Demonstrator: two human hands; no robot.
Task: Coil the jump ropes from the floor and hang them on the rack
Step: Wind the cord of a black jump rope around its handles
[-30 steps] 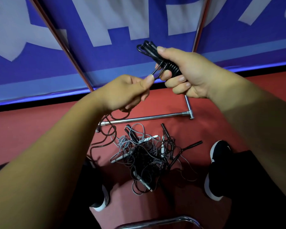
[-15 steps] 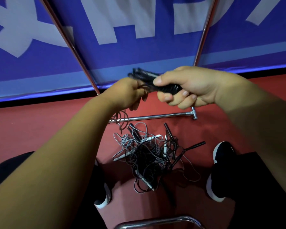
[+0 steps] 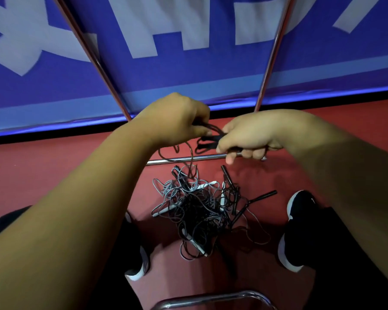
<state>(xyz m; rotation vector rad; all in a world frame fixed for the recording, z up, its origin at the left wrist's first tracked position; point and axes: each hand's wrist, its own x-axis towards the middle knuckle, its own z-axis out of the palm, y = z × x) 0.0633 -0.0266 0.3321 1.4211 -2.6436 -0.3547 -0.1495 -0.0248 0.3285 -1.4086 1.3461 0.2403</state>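
Black cord is what both hands are busy with: the right hand (image 3: pixel 251 136) has its fingers curled tight round a bunched-up thin black jump rope (image 3: pixel 211 139), with a few loops poking out toward the left. The left hand (image 3: pixel 177 117) is clenched on a strand of that same rope just beside it, knuckles up. So the hands are nearly touching, held up off the ground in the middle of the view. A loose length of the rope droops from between them in a couple of lazy curves and runs down toward the floor. Right below sits a tangled heap of jump ropes (image 3: pixel 197 209), black and grey cords all knotted together with some white handles and a few black stick handles jutting out, one pointing off to the right. Honestly can't tell how many ropes are in there. Behind the heap is the chrome metal rack (image 3: pixel 92 54), its low crossbar lying along the dull red floor (image 3: pixel 43 166) and two shiny uprights slanting up and apart. Past that hangs a blue vinyl banner (image 3: pixel 188 70) with big pale lettering. Either side of the heap you've got a black sneaker with a white sole, the right sneaker (image 3: pixel 300 220) and the left sneaker (image 3: pixel 137 265), and a curved chrome tube (image 3: pixel 211 297) at the bottom edge.
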